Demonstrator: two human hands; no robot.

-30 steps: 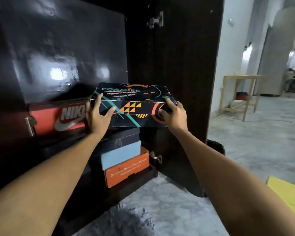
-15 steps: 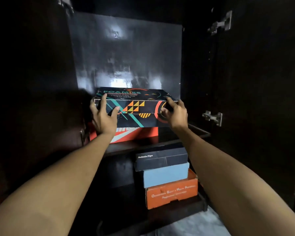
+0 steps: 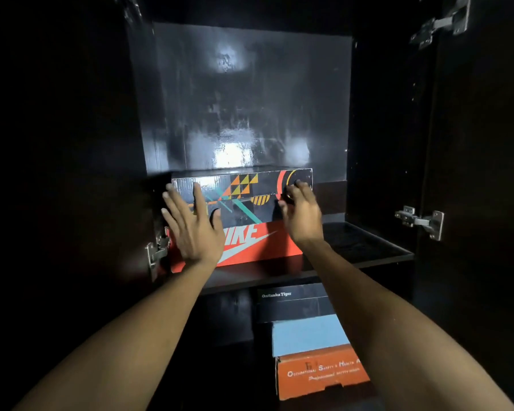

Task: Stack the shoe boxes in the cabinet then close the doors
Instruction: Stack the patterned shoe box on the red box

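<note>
A black patterned shoe box lies on top of a red Nike box on the upper cabinet shelf. My left hand is spread flat with straight fingers in front of the patterned box's left end. My right hand hovers at the box's right end with loosely curled fingers that hold nothing. On the lower shelf stands a stack of a black Onitsuka Tiger box, a light blue box and an orange box.
Both dark cabinet doors stand open, the left door and the right door. Metal hinges stick out on the right door, and another hinge sits on the left side by the shelf.
Both hands have let go of the patterned box, which now rests on the Nike box further back on the shelf. The view has moved closer to the cabinet.
</note>
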